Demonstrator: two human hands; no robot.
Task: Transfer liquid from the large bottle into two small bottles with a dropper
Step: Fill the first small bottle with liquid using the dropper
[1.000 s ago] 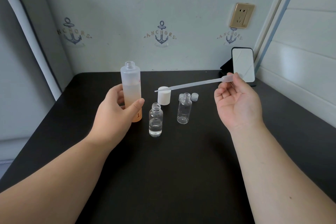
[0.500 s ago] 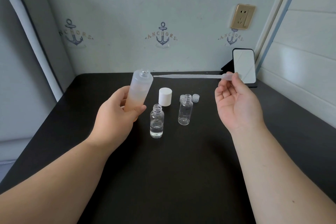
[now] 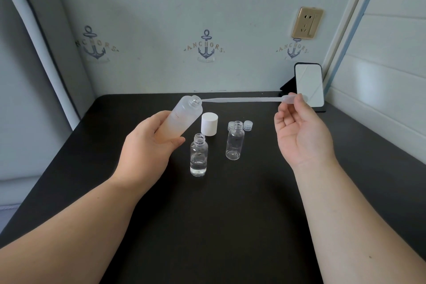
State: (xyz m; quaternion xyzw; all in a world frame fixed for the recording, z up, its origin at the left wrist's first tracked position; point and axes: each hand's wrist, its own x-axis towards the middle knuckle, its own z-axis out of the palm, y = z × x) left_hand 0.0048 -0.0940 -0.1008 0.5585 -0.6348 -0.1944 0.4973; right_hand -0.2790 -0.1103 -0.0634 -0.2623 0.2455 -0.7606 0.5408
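Note:
My left hand [image 3: 147, 145] grips the large frosted bottle [image 3: 182, 120], lifted off the table and tilted with its open mouth toward the right. My right hand [image 3: 299, 131] pinches the bulb of a clear plastic dropper [image 3: 244, 99], held almost level, with its tip just at the bottle's mouth. On the black table [image 3: 219, 214] stand two small clear bottles without caps: the nearer one [image 3: 198, 155] holds some clear liquid, the farther one [image 3: 235, 140] looks nearly empty.
A white cap [image 3: 209, 123] stands behind the small bottles, and two small clear caps [image 3: 248, 125] lie beside the farther one. A phone [image 3: 309, 85] leans on a stand at the back right. Walls close in behind and on the right.
My left hand has lifted the large bottle and tilted it further to the right. The dropper has swung level and its tip has reached the bottle's mouth.

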